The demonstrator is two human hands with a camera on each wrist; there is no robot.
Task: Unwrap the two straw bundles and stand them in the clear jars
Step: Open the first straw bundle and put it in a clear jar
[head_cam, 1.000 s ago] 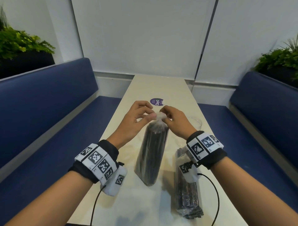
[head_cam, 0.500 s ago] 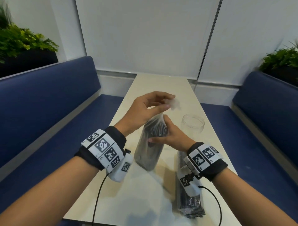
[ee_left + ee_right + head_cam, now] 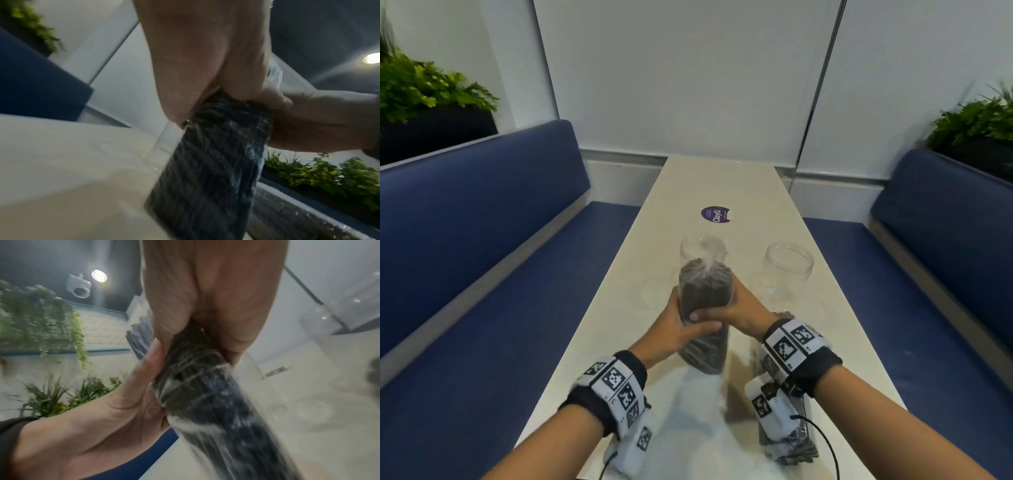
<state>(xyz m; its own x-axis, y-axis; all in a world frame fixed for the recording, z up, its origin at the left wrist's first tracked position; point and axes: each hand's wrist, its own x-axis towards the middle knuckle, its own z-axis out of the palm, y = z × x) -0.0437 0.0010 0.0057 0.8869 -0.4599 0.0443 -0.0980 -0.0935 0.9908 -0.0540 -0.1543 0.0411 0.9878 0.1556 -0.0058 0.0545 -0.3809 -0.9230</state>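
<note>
A bundle of black straws (image 3: 705,287) in clear plastic wrap stands nearly upright over the middle of the table (image 3: 619,342). Loose wrap sticks up from its top. My left hand (image 3: 678,329) and right hand (image 3: 739,308) both grip its middle from opposite sides, thumbs across the front. The wrist views show the same bundle (image 3: 205,178) (image 3: 216,402) blurred between both palms. One clear jar (image 3: 690,245) stands just behind the bundle, another clear jar (image 3: 787,263) to the right. A second wrapped bundle (image 3: 791,448) lies flat under my right wrist.
A purple round sticker (image 3: 715,214) lies further up the narrow table. Blue benches (image 3: 482,240) run along both sides, with planters (image 3: 421,89) behind them. A white wall closes the far end.
My left hand has let go of the wrap's twisted top and dropped to the bundle's middle. The bundle has come down from its tilted, lifted position to nearly upright.
</note>
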